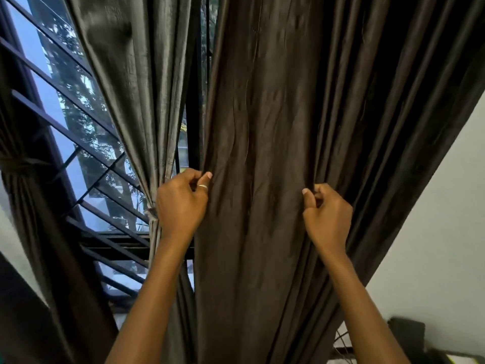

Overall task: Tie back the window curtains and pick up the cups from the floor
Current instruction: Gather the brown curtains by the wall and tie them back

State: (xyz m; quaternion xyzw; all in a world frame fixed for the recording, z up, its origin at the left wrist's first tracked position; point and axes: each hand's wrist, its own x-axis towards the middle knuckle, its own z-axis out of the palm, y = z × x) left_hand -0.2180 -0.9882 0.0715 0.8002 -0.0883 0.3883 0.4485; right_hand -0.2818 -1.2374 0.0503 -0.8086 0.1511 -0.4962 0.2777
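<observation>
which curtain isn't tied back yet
The wide right curtain, gripped by the left hand and right hand; the middle curtain and far-left curtain are already cinched.

Top/btm of curtain [262, 122] cut off; dark obj [406, 331] btm-right unclear.

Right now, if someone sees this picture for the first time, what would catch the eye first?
First, the two hands in the middle: the left hand and the right hand each grip a fold of the dark brown curtain. To its left, a greyer curtain is already gathered at a tie, and behind it the barred window shows daylight and trees.
</observation>
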